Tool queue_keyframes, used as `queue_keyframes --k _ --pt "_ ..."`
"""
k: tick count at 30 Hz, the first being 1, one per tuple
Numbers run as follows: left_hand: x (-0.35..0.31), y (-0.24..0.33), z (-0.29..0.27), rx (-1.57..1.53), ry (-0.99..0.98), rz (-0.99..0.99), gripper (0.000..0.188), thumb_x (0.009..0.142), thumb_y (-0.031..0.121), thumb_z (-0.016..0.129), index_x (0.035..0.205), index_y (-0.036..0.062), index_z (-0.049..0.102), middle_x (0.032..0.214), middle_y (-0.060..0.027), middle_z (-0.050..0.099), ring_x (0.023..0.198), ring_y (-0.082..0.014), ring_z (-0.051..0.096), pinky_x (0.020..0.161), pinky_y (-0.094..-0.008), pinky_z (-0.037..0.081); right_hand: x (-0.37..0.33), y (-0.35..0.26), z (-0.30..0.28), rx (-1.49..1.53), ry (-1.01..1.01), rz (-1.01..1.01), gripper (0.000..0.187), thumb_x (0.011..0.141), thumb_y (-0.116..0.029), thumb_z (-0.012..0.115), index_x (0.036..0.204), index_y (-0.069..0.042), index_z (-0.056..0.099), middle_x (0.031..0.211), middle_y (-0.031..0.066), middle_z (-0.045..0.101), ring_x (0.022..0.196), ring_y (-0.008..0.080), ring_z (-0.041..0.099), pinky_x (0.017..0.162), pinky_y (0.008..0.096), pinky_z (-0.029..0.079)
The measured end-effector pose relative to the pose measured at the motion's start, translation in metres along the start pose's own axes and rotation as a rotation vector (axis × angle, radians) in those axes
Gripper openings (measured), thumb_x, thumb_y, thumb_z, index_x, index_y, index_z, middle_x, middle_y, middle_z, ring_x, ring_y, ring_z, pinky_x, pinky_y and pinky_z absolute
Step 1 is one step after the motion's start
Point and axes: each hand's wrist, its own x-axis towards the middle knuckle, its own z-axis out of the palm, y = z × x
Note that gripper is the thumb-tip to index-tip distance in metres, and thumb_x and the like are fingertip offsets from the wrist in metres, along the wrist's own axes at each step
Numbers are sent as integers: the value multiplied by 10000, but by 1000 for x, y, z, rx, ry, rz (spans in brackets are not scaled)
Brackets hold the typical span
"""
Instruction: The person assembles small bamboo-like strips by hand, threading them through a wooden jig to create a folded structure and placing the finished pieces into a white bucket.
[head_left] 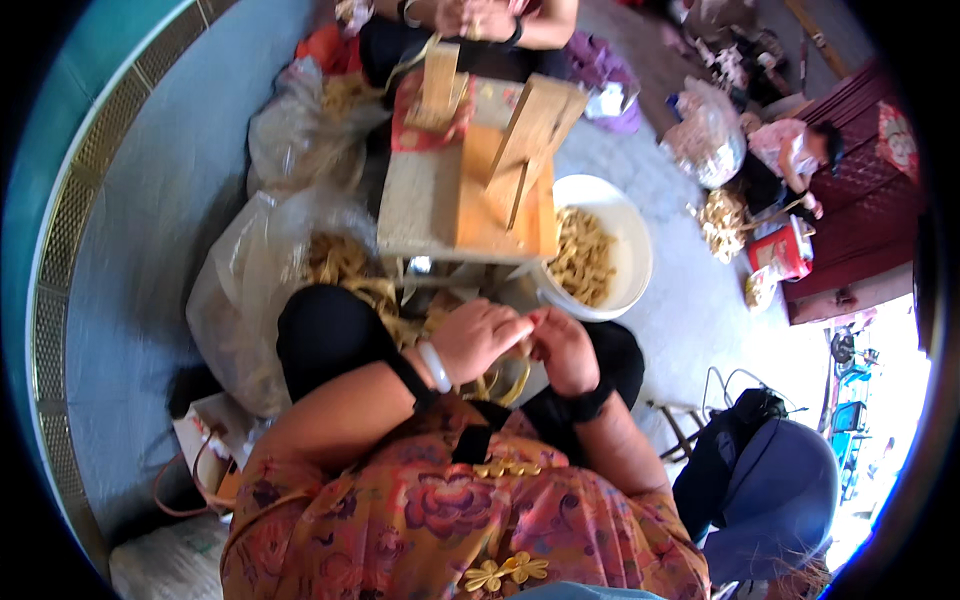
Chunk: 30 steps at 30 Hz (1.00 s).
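Grip: left hand (475, 340) and right hand (567, 352) meet at the fingertips in front of the body, fingers bent in a pinch; whether anything is caught between them cannot be told, as the fingers hide the spot. Strip (522, 384): pale, bent into a loop, just below the joined hands and toward the body, between the knees; upper end hidden, so no saying if it reaches the fingers. Long axis follows the curve, its visible outer side running roughly away from the body, up toward the right hand, which looks the nearer of the two. Bucket (635, 245), white, stands ahead and to the right of the grip, apart from it, also nearer the right hand. Table (410, 215) lies straight ahead, slightly left. Counts: wearer's hands, two, each with a black wristband, the left also with one pale bangle (435, 367); bucket, one; table, one; upright wooden pieces on it, two, a tall board (535, 130) at the near end and a smaller block (440, 75) at the far end; clear bags beside the table on the left, two (235, 270); other people plainly seen, two, one opposite (545, 25), one off right (785, 150). Curled pieces (580, 260) in the bucket: many, overlapping, past counting.
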Motion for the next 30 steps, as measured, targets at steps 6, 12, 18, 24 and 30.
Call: queue_keyframes --k 6,12,18,24,30 --pt "0 -5 4 -47 -20 -39 329 675 3 634 988 94 586 902 -68 598 824 -281 602 685 -372 480 -23 -5 17 -728 85 -361 333 762 47 592 1079 -2 506 876 92 619 756 169 609 686 289 492" --pt "-6 -7 8 -908 -147 -606 262 830 24 635 1085 58 581 1014 -37 594 950 -165 569 845 -298 455 -13 7 15 -990 211 -816 300 712 114 574 983 -12 547 847 92 561 719 190 575 642 288 473" --pt "-9 -17 7 -1495 -156 -783 225 885 21 605 1107 33 571 1089 6 564 1002 -73 518 895 -229 424 -21 -9 9 -864 162 -752 226 724 81 636 918 -8 563 840 103 579 735 202 597 623 306 489" --pt "-11 -26 20 -1065 -41 -499 158 869 11 622 1021 29 582 1108 -32 544 996 -93 521 867 -247 448 -20 -15 11 -1132 61 -763 190 725 44 645 900 18 574 798 166 585 729 362 589 646 356 492" --pt "-1 -9 -2 -995 -75 -579 149 942 93 550 1067 22 590 912 3 616 784 -73 561 712 -223 477 -18 -19 2 -152 -120 -103 159 913 -160 530 872 -9 558 762 75 627 681 166 612 606 279 453"
